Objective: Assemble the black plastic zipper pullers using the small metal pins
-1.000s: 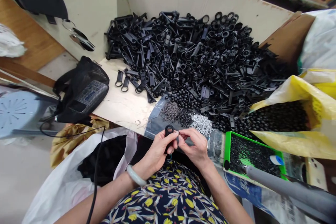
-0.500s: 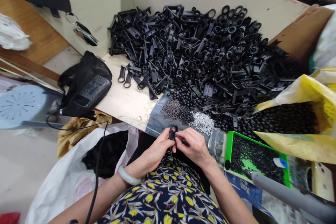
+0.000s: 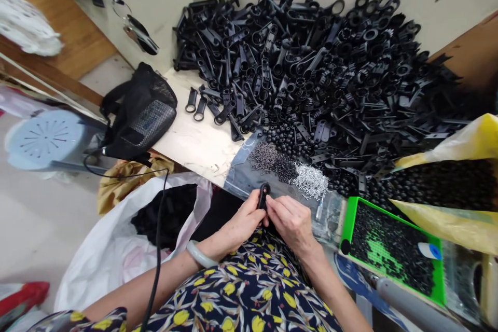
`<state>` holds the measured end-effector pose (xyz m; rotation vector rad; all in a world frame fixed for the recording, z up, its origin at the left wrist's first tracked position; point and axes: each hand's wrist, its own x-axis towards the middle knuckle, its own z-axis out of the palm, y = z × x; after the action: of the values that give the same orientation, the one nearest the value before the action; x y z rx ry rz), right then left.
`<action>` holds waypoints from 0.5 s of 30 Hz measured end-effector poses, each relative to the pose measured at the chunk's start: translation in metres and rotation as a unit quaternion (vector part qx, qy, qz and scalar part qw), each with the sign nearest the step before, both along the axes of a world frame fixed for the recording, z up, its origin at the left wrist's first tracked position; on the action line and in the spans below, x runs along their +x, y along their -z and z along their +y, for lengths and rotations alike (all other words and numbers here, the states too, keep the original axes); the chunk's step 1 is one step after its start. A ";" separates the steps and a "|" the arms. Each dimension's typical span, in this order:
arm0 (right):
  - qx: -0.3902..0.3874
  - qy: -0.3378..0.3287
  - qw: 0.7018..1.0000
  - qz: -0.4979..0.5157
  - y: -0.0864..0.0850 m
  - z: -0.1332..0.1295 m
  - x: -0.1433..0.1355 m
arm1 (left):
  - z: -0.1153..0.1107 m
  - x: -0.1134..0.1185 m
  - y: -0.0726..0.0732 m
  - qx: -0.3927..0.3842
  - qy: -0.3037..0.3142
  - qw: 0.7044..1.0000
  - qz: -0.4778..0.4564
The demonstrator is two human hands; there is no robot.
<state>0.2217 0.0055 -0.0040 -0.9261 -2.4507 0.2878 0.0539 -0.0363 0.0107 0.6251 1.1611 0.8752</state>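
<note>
Between my hands, close to the table's front edge, is a black plastic part (image 3: 263, 195) with a rounded end. My left hand (image 3: 248, 216) is closed around it, thumb along its side. The fingers of my right hand (image 3: 291, 217) are pinched together against the part's right side; whether they hold a small piece of their own is hidden. Just beyond lie a heap of silver pins (image 3: 310, 180), a heap of small brownish pieces (image 3: 263, 156) and some small dark pieces (image 3: 285, 169), all on a denim cloth (image 3: 238, 168).
A large pile of black plastic parts (image 3: 268, 72) covers the table's back. To the right are a green tray (image 3: 352, 218) of small black bits and a yellow bag (image 3: 459, 148) of black beads. A black mesh bag (image 3: 143, 114) and an open white sack (image 3: 89, 259) are left.
The view has shifted, so the scene sits further right. The black part has turned in my left hand and shows a narrower side. My right fingers stay against it.
</note>
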 end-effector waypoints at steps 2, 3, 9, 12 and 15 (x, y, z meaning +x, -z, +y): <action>-0.005 -0.003 1.000 0.003 0.003 -0.001 0.001 | -0.001 0.000 0.005 0.008 0.007 1.000 0.012; -0.008 -0.005 1.000 0.005 0.004 -0.001 0.002 | -0.001 0.000 0.007 0.010 0.010 1.000 0.020; -0.032 -0.006 0.999 0.034 0.008 -0.001 0.004 | -0.003 -0.001 0.012 0.021 0.024 0.999 0.039; -0.026 -0.014 0.999 0.040 0.006 0.000 0.003 | -0.003 -0.002 0.010 0.032 0.031 0.998 0.051; -0.022 -0.020 0.999 0.044 0.004 0.001 0.002 | -0.002 -0.004 0.009 0.046 0.034 0.997 0.056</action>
<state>0.2240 0.0066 -0.0082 -0.8641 -2.3929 0.3887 0.0499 -0.0386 0.0022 0.7935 1.1988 0.8477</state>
